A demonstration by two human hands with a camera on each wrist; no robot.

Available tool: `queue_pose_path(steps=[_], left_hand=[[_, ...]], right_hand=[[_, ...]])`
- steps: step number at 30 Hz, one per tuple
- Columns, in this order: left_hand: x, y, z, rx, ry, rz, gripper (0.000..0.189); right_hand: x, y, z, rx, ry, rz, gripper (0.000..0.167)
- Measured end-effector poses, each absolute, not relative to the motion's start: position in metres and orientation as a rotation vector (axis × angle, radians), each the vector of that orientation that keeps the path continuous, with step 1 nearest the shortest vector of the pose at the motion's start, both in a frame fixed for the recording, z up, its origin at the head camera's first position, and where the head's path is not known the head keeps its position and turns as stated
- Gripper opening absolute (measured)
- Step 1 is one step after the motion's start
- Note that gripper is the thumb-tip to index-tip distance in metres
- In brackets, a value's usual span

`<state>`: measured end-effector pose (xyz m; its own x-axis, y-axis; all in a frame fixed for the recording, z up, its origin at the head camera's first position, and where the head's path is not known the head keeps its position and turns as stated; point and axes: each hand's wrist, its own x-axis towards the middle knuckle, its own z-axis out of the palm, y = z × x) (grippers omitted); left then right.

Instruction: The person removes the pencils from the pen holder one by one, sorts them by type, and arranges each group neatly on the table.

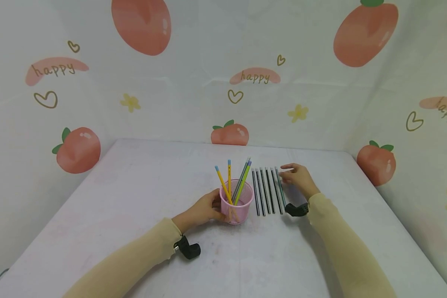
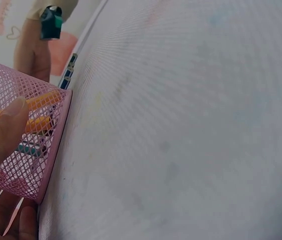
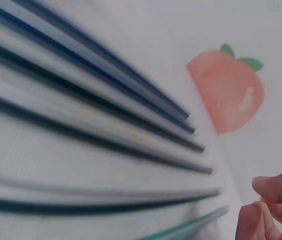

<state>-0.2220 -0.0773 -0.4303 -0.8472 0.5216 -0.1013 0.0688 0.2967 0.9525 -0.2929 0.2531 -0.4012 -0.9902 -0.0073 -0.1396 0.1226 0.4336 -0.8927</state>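
Observation:
A pink mesh pencil cup (image 1: 236, 213) stands upright with several pencils leaning in it, among them yellow ones (image 1: 223, 182) and a lime-green one (image 1: 243, 182). My left hand (image 1: 205, 211) grips the cup from its left side; in the left wrist view the thumb (image 2: 3, 132) lies against the mesh, with fingers curled on the other side. To the right of the cup, several dark pencils (image 1: 267, 190) lie in a row. My right hand (image 1: 298, 179) is beside the far end of the rightmost, teal pencil (image 1: 280, 186), its fingers loosely bent with nothing between them.
A white cloth covers the table (image 1: 134, 178) and rises behind as a wall printed with peaches, hearts and "happy". Black wrist cameras sit on the left wrist (image 1: 188, 248) and the right wrist (image 1: 297, 209), the right one close to the teal pencil's near end.

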Motion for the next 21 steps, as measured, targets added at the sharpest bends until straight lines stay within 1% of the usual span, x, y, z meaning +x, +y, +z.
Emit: queue_pose_path(steps=[9, 13, 21], left_hand=[[-0.222, -0.078, -0.431, 0.543, 2.183, 1.571, 0.084], [-0.222, -0.078, -0.431, 0.549, 2.185, 1.576, 0.084], [-0.222, -0.078, -0.431, 0.552, 2.175, 1.578, 0.084]], right_hand=[[-0.293, 0.238, -0.378, 0.027, 2.438, -1.898, 0.051], [-0.288, 0.228, -0.37, -0.038, 2.352, -2.024, 0.049], [-0.276, 0.203, -0.358, -0.138, 2.364, -2.026, 0.043]])
